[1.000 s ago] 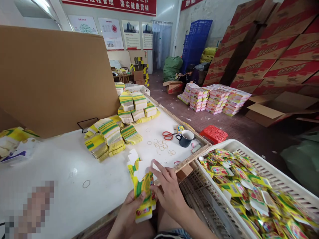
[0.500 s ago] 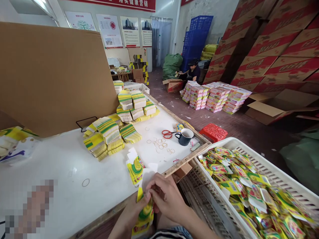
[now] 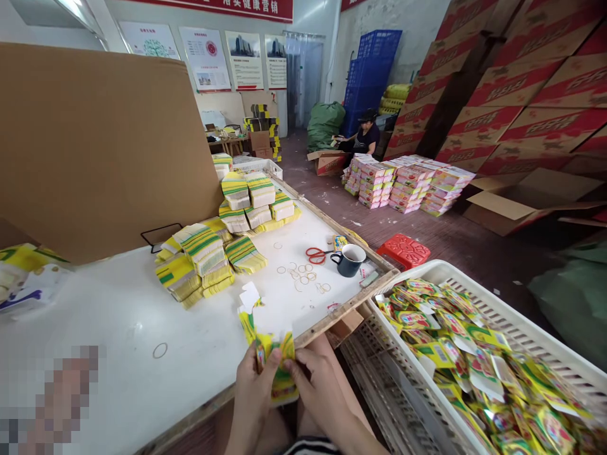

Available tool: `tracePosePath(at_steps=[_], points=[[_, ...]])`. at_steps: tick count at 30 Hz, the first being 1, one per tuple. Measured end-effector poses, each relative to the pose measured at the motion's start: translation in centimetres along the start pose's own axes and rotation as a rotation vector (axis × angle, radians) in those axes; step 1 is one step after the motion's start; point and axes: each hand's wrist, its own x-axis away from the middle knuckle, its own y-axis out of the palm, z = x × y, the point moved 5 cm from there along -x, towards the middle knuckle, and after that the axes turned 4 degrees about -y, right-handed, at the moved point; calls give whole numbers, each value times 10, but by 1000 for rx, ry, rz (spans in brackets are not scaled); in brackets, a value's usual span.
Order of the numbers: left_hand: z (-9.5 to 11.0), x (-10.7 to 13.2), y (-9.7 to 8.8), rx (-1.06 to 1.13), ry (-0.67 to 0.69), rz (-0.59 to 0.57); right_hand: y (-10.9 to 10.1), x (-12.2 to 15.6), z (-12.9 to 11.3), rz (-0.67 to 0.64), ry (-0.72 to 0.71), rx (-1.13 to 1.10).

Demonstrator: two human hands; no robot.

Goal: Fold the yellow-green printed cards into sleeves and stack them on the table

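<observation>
Both my hands are at the table's front edge, over my lap. Between them is a small yellow and green carton. My left hand is closed on its left side, thumb on the front. The fingers of my right hand pinch its right side. Just behind, a few similar cartons with white flaps lie on the white table, partly hidden by the held one. Further back stand bundles of flat yellow, green and white carton blanks.
A white crate full of yellow-green cartons stands at my right. On the table are rubber bands, red-handled scissors and a dark mug. A large cardboard sheet rises at left. Behind, a person sits near stacked boxes.
My hands have turned the carton more upright and raised it a little. My left hand has moved up along its side, and my right hand now grips the opposite edge.
</observation>
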Motion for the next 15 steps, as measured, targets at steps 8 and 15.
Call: tracePosePath(at_steps=[8, 15], points=[[19, 15, -3, -77, 86, -170, -17, -11, -4, 22, 13, -302], [25, 21, 2, -78, -15, -411, -26, -12, -13, -186, -70, -346]])
